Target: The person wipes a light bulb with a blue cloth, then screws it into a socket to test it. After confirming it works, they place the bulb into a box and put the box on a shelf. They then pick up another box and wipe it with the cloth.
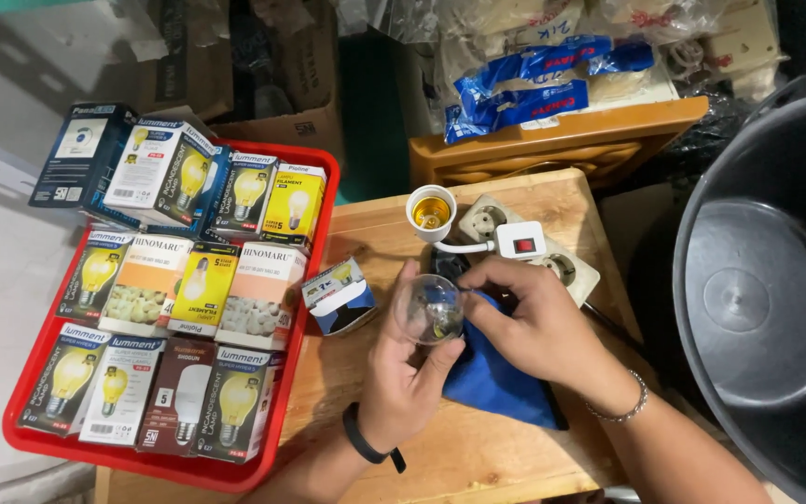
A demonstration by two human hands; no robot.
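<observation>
Red tray (324,201), black bucket (701,317)

Wooden table (515,448), black bin (757,280) beside

A small electrical-goods shop or stockroom: a red tray (314,308) of boxed light bulbs (170,322) at left, a test socket (430,210) on the wooden table (478,448), bagged stock (534,70) on the far side
</observation>
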